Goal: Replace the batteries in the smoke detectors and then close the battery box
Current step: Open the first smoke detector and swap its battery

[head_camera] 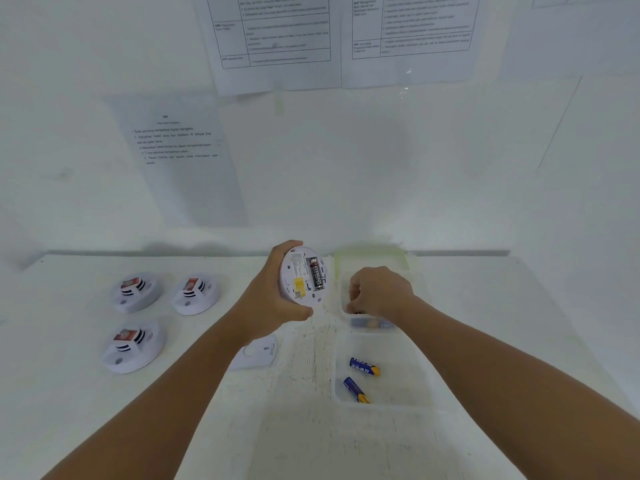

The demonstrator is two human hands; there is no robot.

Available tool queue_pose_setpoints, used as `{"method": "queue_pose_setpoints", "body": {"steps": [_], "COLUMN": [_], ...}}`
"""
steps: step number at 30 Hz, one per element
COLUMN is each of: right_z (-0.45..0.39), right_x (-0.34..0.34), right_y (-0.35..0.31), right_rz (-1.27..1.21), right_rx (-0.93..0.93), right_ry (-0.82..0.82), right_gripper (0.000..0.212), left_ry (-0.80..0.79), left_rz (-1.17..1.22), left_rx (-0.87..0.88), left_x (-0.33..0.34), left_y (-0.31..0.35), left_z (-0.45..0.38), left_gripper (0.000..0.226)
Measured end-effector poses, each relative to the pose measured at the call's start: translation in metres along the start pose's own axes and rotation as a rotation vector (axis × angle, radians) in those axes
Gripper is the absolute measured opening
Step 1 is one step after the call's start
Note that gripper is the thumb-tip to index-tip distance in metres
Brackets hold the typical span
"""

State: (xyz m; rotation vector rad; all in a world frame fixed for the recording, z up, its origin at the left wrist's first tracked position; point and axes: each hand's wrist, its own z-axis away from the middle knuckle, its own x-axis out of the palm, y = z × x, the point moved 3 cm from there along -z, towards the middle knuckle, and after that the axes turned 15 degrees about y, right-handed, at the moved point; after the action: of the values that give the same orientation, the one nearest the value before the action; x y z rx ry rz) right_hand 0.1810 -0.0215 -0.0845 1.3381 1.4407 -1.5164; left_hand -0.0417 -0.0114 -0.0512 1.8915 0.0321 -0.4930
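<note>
Two blue AA batts (360, 379) in near tray (415, 393); L hand (273, 299) gripping opened smoke detector (304, 273); R hand (379, 291) curled inside battery box (367, 322), grip contents indiscernible.

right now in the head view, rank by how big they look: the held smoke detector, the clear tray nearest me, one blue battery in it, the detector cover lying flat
1. clear tray
2. held smoke detector
3. detector cover, partly hidden by the left arm, so its place against the detector is unsure
4. blue battery

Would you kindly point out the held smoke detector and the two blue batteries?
Held smoke detector (304, 275), head view: open back face.
Upper blue battery (364, 366), head view: mid-body.
Lower blue battery (355, 389), head view: mid-body.
</note>
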Motion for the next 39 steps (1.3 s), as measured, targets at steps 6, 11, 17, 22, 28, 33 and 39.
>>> {"method": "queue_pose_setpoints", "body": {"steps": [6, 11, 17, 22, 28, 33, 39], "right_z": [0.002, 0.003, 0.012, 0.021, 0.029, 0.034, 0.047], "right_x": [0.003, -0.01, -0.038, -0.052, -0.049, -0.037, -0.022], "right_y": [-0.002, 0.0, -0.016, -0.037, -0.063, -0.083, -0.101], "right_rz": [0.07, -0.078, -0.529, -0.681, -0.763, -0.82, -0.85], "right_rx": [0.01, 0.05, 0.031, -0.031, -0.114, -0.115, -0.2], "right_ry": [-0.016, -0.04, 0.013, 0.039, 0.065, 0.252, 0.354], "right_gripper": [0.023, 0.029, 0.036, 0.035, 0.032, 0.021, 0.015], "left_ry": [0.036, 0.057, 0.071, 0.071, 0.08, 0.089, 0.154], "left_rz": [0.003, 0.005, 0.013, 0.021, 0.087, 0.133, 0.149], "left_rx": [-0.002, -0.001, -0.012, -0.012, -0.035, -0.065, -0.069], "left_x": [-0.005, -0.009, -0.011, -0.013, -0.018, -0.029, -0.047], "left_y": [-0.001, -0.005, -0.01, -0.01, -0.011, -0.01, -0.007], "left_z": [0.002, 0.002, 0.002, 0.003, 0.009, 0.014, 0.022], "left_gripper": [0.103, 0.101, 0.098, 0.099, 0.099, 0.1, 0.099]}}
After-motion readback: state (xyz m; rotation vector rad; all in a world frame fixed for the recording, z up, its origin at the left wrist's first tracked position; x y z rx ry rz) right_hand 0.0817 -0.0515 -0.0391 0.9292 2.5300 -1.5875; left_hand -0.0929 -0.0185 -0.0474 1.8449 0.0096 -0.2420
